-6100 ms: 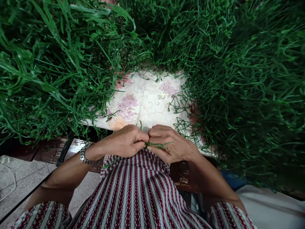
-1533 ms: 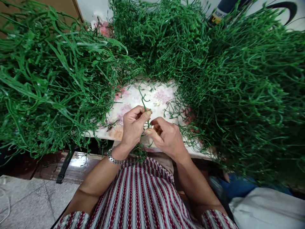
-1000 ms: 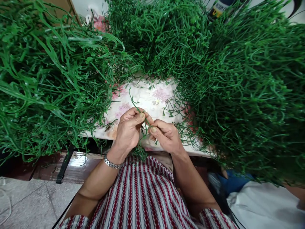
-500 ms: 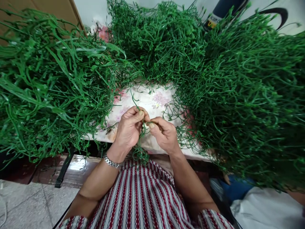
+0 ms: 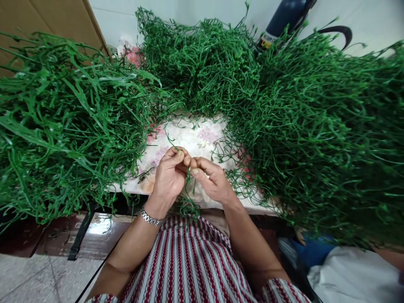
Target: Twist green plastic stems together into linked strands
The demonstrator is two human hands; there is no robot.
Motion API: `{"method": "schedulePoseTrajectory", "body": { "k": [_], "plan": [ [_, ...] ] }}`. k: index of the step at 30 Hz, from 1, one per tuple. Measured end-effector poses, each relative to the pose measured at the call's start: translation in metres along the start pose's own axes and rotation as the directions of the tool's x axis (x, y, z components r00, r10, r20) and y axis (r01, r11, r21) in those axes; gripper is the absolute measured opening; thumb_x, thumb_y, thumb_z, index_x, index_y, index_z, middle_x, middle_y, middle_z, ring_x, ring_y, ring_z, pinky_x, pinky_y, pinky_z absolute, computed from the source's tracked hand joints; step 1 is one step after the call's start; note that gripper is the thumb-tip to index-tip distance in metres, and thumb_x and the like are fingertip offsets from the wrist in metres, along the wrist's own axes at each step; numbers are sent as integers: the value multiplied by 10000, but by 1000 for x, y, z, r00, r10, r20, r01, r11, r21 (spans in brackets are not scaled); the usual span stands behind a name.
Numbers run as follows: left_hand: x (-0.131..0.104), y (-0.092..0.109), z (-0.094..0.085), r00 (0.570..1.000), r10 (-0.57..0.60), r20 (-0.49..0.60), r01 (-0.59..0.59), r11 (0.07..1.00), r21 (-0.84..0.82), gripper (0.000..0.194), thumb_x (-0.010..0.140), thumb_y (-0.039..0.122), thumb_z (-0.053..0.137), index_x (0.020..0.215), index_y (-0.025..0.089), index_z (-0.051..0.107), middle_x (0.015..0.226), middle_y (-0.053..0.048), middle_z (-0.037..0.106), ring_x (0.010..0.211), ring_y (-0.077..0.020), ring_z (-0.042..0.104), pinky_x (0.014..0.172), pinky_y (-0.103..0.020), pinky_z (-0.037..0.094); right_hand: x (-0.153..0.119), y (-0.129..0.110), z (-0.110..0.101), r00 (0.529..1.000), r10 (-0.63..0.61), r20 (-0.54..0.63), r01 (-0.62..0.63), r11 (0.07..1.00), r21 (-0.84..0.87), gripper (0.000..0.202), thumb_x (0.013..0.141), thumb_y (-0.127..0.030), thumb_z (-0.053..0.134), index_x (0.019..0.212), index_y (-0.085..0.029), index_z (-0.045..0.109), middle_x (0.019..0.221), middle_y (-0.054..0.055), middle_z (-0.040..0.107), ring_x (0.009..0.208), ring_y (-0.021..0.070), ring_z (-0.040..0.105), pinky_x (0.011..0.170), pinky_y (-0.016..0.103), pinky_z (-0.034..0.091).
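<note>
My left hand (image 5: 171, 172) pinches a thin green plastic stem (image 5: 187, 185) between thumb and index finger, above the flowered cloth. The stem's upper end sticks out past the fingertips, and a small tangle of green strands (image 5: 188, 207) hangs below, near my lap. My right hand (image 5: 213, 179) is closed in a pinch just beside it, fingertips touching those of the left, on the same green strands. What exactly lies between the fingertips is mostly hidden.
Large heaps of green plastic stems lie at the left (image 5: 63, 126), at the back (image 5: 202, 63) and at the right (image 5: 315, 134). Behind stand a cardboard box (image 5: 47, 25) and a dark blue bottle (image 5: 285, 19). Part of another person (image 5: 347, 269) shows at the lower right.
The fingertips of both hands have come together. My right hand has shifted slightly left, and less of the stem sticks out above my left fingers. The camera view has shifted a little.
</note>
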State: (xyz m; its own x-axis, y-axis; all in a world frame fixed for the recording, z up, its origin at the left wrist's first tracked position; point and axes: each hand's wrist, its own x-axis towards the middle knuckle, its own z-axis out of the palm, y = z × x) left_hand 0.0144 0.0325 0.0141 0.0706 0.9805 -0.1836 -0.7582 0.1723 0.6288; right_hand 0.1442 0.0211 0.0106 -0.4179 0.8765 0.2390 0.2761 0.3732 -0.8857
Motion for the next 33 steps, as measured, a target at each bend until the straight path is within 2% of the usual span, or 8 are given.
{"method": "schedulePoseTrajectory", "body": {
  "k": [6, 12, 14, 17, 20, 22, 29, 33],
  "plan": [
    [2, 0, 2, 1000, -2, -12, 3, 994, 109, 166, 652, 136, 620, 598, 156, 465, 554, 48, 475, 421, -41, 436, 418, -182, 354, 4, 1, -5, 982, -82, 170, 123, 962, -245, 131, 894, -222, 378, 820, -178, 477, 724, 6, 474, 687, 120, 453, 656, 241, 373],
    [14, 9, -7, 983, 165, -80, -129, 931, 340, 189, 674, 175, 648, 591, 147, 481, 508, 68, 487, 306, 3, 321, 368, -151, 324, 4, -1, -18, 933, -74, 352, 257, 822, -509, 165, 817, -126, 407, 686, -177, 492, 694, 17, 462, 683, 138, 440, 600, 255, 356],
    [18, 13, -10, 993, 116, -25, -104, 951, 291, 181, 698, 186, 635, 615, 157, 477, 498, 74, 488, 320, -18, 377, 479, -197, 452, 4, 0, -23, 970, -111, 215, 189, 902, -388, 169, 856, -166, 401, 721, -175, 502, 716, 22, 484, 709, 136, 466, 636, 266, 389],
    [19, 14, -9, 998, 41, 42, -48, 978, 203, 128, 730, 187, 606, 664, 163, 500, 526, 57, 513, 428, -67, 503, 635, -276, 523, 5, -1, -25, 990, -86, -111, 96, 991, 92, 184, 899, -269, 393, 772, -177, 488, 855, 41, 530, 731, 117, 530, 707, 301, 459],
    [16, 13, -7, 997, 30, 77, -39, 992, 119, 98, 750, 144, 563, 663, 157, 521, 546, 37, 531, 517, -90, 550, 745, -323, 523, 5, -4, -21, 971, 45, -236, 80, 867, 493, 171, 890, -312, 435, 780, -186, 469, 942, 22, 505, 543, 44, 481, 581, 261, 484],
    [15, 15, -5, 995, 18, 93, -26, 996, 82, 107, 757, 126, 539, 654, 155, 532, 564, 23, 545, 564, -104, 571, 803, -350, 509, 5, -5, -18, 960, 108, -260, 54, 837, 545, 166, 886, -317, 452, 787, -188, 483, 880, -5, 489, 426, 6, 333, 434, 199, 395],
    [13, 16, -2, 986, 128, 109, -129, 992, 6, 146, 732, 107, 544, 596, 156, 563, 699, -8, 581, 815, -132, 609, 946, -320, 437, 4, 3, 0, 999, -36, 10, 36, 999, -39, 202, 848, -244, 514, 1033, -170, 546, 783, 10, 552, 675, 99, 493, 617, 240, 403],
    [17, 6, -1, 974, 187, 125, -198, 976, 86, 87, 693, 100, 606, 639, 168, 614, 738, 7, 619, 800, -114, 604, 925, -295, 436, 8, 5, 11, 988, -148, 35, 150, 985, -81, 131, 830, -263, 549, 900, -156, 579, 724, -2, 509, 655, 99, 463, 604, 233, 387]
  ]
}}
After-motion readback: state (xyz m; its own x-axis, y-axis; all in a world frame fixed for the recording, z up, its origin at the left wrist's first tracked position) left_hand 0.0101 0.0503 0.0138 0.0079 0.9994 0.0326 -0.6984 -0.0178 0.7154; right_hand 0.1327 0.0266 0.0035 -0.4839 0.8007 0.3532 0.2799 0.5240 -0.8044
